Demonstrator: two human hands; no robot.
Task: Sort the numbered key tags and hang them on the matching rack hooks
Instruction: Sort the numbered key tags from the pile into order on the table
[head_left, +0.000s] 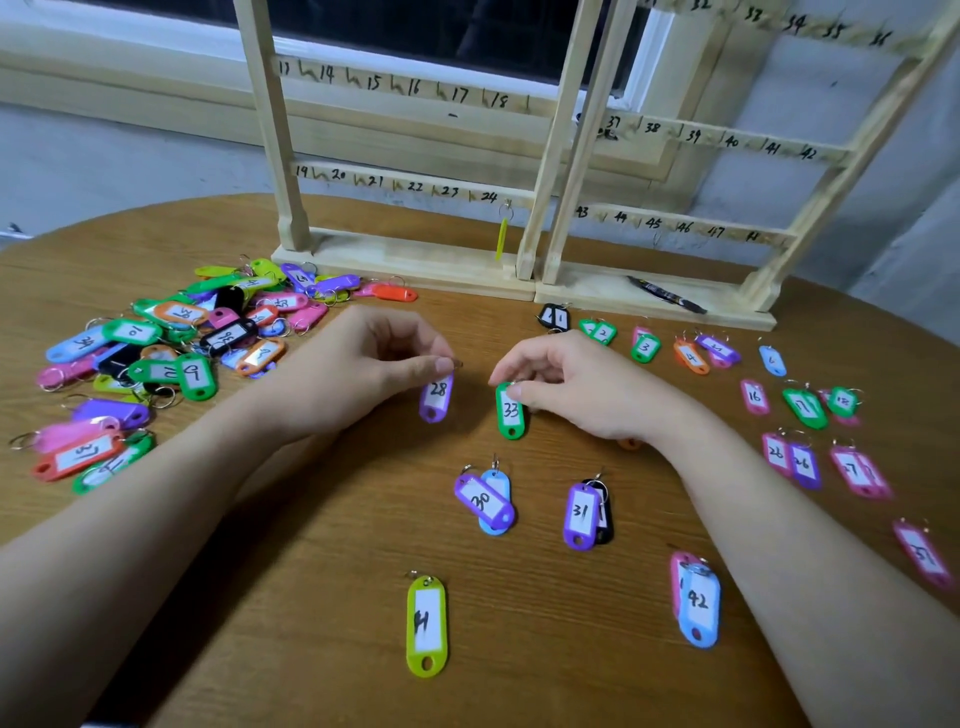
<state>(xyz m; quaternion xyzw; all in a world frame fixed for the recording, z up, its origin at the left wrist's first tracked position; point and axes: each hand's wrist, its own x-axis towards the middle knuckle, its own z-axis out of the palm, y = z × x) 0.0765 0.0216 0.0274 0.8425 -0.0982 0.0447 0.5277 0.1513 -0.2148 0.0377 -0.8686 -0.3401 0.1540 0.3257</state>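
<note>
The left hand (374, 358) pinches the ring end of the purple tag 28 (435, 399); the right hand (576, 384) pinches the top of the green tag 33 (510, 411) — both tags lie mid-table. Beyond, an unsorted heap of tags (176, 343) sits left, and the wooden racks (535, 156) stand at the far edge — one yellow tag (501, 238) hangs near hook 24

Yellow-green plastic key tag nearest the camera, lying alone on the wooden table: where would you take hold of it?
Grip the yellow-green plastic key tag at its far end by the metal ring, from above; it lies flat, ring pointing towards the rack.
</note>
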